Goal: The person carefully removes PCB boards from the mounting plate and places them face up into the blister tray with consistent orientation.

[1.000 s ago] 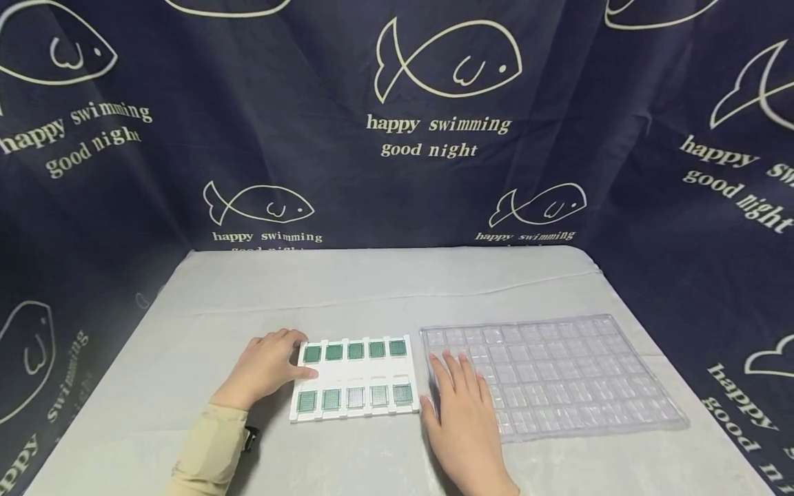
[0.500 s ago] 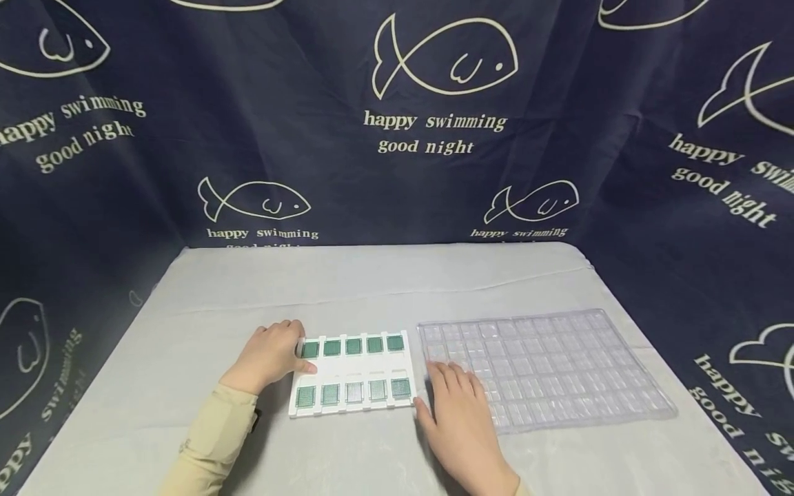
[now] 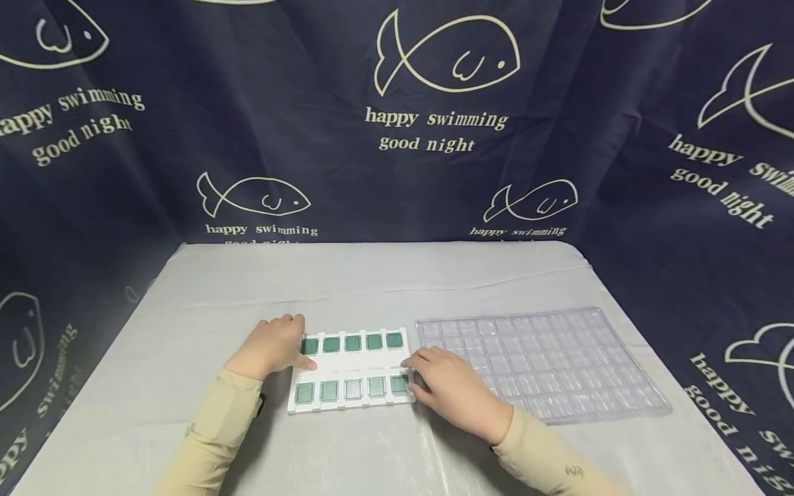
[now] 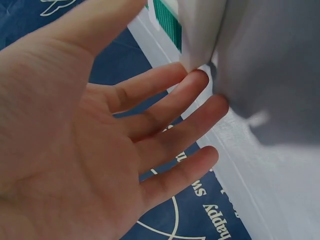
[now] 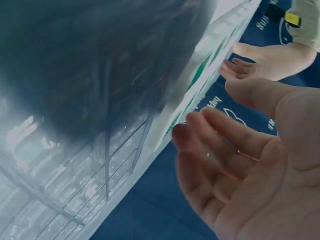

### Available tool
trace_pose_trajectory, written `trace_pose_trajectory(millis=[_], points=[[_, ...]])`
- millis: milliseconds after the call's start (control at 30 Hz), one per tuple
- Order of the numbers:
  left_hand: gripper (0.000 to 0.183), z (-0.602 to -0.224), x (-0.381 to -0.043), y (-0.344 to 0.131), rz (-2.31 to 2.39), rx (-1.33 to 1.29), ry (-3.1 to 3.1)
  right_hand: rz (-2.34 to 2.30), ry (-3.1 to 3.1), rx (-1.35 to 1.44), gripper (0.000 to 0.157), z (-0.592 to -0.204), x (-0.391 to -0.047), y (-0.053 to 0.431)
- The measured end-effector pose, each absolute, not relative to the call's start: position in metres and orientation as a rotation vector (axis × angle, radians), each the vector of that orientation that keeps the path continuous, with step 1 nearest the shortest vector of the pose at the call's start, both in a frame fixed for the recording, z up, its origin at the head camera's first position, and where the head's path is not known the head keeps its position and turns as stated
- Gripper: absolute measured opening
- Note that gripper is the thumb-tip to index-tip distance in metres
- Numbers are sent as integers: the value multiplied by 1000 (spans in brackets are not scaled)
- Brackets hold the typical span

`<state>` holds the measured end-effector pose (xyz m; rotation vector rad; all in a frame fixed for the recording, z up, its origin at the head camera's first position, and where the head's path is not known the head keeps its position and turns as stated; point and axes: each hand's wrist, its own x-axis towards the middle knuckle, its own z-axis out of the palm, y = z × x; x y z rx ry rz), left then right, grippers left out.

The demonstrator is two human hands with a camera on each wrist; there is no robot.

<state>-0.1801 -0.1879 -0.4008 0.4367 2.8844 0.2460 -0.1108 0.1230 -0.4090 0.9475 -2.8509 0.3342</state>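
A white rectangular tray [image 3: 360, 362] lies on the table with two rows of green, gridded square pieces [image 3: 353, 342] set into it. My left hand [image 3: 267, 349] holds its left end, the thumb on the top face; in the left wrist view the fingertips [image 4: 199, 77] meet the tray's edge. At the opposite end, my right hand [image 3: 459, 393] has its thumb and bent fingers against the right edge and grips there. The right wrist view shows those fingers [image 5: 192, 172] curled close to the tray's side; the exact contact is hard to see.
To the right lies a large transparent plastic tray [image 3: 558, 362] with many small compartments, partly behind my right hand. Both trays rest on a pale cloth-covered table [image 3: 347, 275]. A dark blue curtain [image 3: 347, 151] printed with fish encloses the back and sides.
My right hand has moved left from the transparent tray's near-left edge to the white tray's right end, and its fingers have bent. The left hand keeps its hold.
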Motion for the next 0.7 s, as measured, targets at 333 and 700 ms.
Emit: trace_pose_trajectory(millis=[333,700], points=[[84,-397,-183,-184,233,429,2836,235,-2842,984,29,-418,-120,117],[90,-396,-184,-181,245,416,2831,266,-2819,1054,27,-423,-125,115]])
